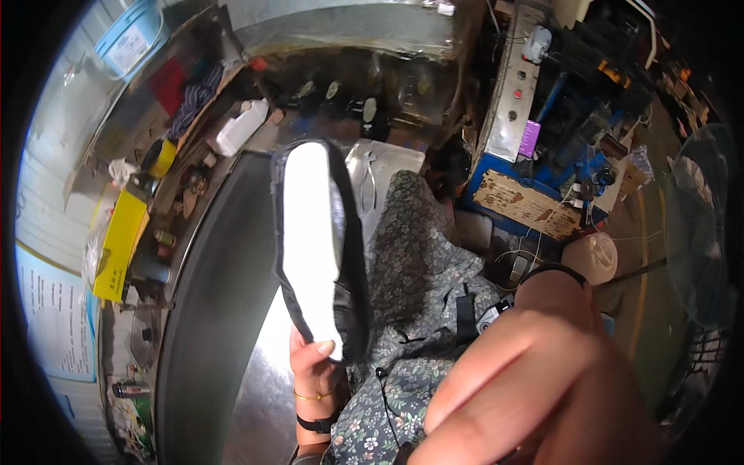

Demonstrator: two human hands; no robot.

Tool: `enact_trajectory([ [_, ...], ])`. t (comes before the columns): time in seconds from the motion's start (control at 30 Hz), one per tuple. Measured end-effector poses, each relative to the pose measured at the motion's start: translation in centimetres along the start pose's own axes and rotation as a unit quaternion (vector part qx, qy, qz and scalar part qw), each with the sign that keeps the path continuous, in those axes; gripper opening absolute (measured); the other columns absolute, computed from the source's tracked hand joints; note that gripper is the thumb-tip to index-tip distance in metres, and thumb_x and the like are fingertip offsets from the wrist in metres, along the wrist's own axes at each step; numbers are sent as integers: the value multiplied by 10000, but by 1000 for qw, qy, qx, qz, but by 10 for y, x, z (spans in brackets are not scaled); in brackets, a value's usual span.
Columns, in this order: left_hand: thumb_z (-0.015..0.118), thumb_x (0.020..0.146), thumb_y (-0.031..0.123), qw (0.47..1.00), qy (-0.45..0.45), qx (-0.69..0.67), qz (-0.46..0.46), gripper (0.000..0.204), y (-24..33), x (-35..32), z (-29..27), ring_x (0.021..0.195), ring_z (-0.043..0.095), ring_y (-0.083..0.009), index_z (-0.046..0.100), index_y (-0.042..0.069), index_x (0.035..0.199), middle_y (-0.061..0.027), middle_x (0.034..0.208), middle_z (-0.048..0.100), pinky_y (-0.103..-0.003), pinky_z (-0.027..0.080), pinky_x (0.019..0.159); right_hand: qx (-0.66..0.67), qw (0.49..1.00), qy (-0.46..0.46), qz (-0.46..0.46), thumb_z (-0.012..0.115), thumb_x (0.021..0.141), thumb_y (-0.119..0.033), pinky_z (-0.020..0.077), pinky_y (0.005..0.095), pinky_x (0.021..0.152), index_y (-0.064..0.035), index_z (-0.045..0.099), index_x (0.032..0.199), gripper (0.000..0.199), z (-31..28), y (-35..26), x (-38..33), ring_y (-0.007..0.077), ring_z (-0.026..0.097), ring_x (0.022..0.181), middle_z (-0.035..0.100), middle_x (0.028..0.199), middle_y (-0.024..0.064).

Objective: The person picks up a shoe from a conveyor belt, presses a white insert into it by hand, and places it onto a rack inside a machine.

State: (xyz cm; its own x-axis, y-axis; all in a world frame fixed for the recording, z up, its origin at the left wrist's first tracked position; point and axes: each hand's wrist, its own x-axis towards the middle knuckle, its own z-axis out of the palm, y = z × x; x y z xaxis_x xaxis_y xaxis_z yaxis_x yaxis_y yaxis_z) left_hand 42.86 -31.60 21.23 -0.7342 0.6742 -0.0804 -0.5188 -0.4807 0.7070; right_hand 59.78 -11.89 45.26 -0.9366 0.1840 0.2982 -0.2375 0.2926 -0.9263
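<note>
My left hand point(314, 360) is closed round the near end of a black shoe upper point(353, 310), its thumb pressed on the white insole point(310, 217). The shoe upper is upright in the picture, with its white underside facing me and black edges standing round it. A gold bracelet point(312, 397) and a black wristband point(316, 425) are on that arm. Very large and close to the view is my right hand point(511, 364), bent toward the lower left. A dark band point(562, 270) circles the wrist beyond it. Its fingertips are hidden, and whatever they touch cannot be seen.
A dark belt point(209, 310) curves along my left, beside a shelf with a yellow box point(122, 244) and a white bottle point(240, 128). Ahead stands a dark oven-like housing point(341, 77). At right are a blue machine point(527, 198) and a pinkish round container point(590, 258).
</note>
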Motion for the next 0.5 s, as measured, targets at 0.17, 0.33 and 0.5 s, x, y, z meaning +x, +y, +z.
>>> enact_trajectory([
  [0.17,859,646,77,975,-99,196,-32,1134,-37,-2,28,1325,469,-269,167,9,1541,-157,1466,422,-400,406,1085,-163,920,160,-318,774,828,-228,486,452,1008,13,475,1402,691,-47,120,14,325,578,1220,550,1368,217],
  [0.33,916,652,265,805,-249,526,117,1227,-45,30,66,1503,148,-409,131,-27,1549,-310,1607,72,-462,238,1191,-20,968,226,-102,700,903,-118,390,351,1077,-4,535,1276,424,-48,218,-5,209,500,1283,558,1330,120],
  [0.5,889,690,218,794,-156,567,154,973,-82,90,75,1445,352,-327,372,-41,1472,-238,1530,385,-380,308,1167,-261,959,101,-31,780,807,-175,569,388,836,-73,660,1147,374,-21,257,-9,367,675,1028,661,1192,188],
])
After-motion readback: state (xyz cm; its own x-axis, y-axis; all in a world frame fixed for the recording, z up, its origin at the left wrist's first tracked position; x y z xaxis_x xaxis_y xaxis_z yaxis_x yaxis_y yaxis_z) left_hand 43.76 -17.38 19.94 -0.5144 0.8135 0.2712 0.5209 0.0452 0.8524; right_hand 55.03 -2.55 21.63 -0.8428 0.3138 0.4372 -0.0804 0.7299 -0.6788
